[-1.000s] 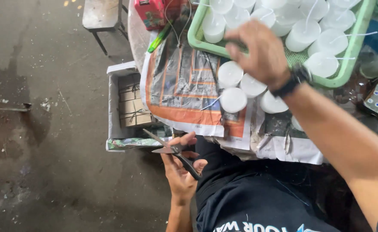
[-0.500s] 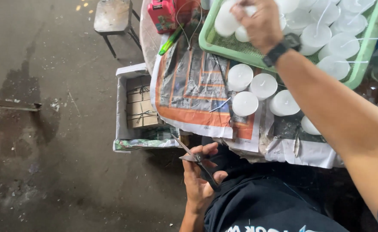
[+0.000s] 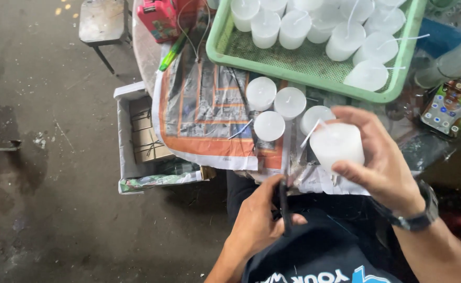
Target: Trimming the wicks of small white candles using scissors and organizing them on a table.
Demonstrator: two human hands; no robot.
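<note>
Newspaper-covered table [image 3: 209, 110] over grey concrete floor, green tray [image 3: 298, 65] of white candles at the back. Right hand [image 3: 382, 162] has fingers wrapped round a white candle [image 3: 337, 145], held just above the table's near edge. Left hand [image 3: 259, 220] below it, fingers closed on dark scissors [image 3: 283, 202] over the lap.

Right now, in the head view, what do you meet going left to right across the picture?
Stool → open cardboard box → left hand holding scissors → right hand holding a white candle → phone.
</note>
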